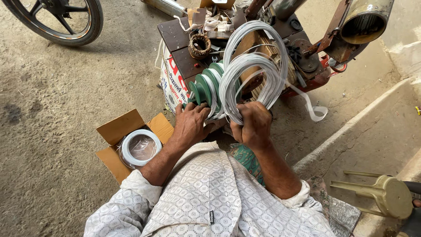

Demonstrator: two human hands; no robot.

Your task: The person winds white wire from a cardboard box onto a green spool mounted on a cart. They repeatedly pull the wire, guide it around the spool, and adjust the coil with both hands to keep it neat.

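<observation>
Bare, dusty concrete floor [66,109] fills the head view, with a motorcycle wheel [59,19] at the top left corner and a raised concrete step [377,127] running along the right. On the floor at the person's left sits an open cardboard box [120,131] holding a spool of pale wire [139,147]. Ahead stands a dark, cluttered workbench [175,37]; a small wound stator [199,45] rests on its top, and a green stepped former [207,87] stands at its near edge. The left hand [190,125] is clenched over the wire at the base of the former, wrist bent upward. The right hand [253,125] is closed around the bottom of a coil of pale wire [254,70], forearm raised, the loops standing upright just beside the former. The loops look loose; should the grip slacken, they would likely spring apart and tangle, or snag on the clutter close behind.
</observation>
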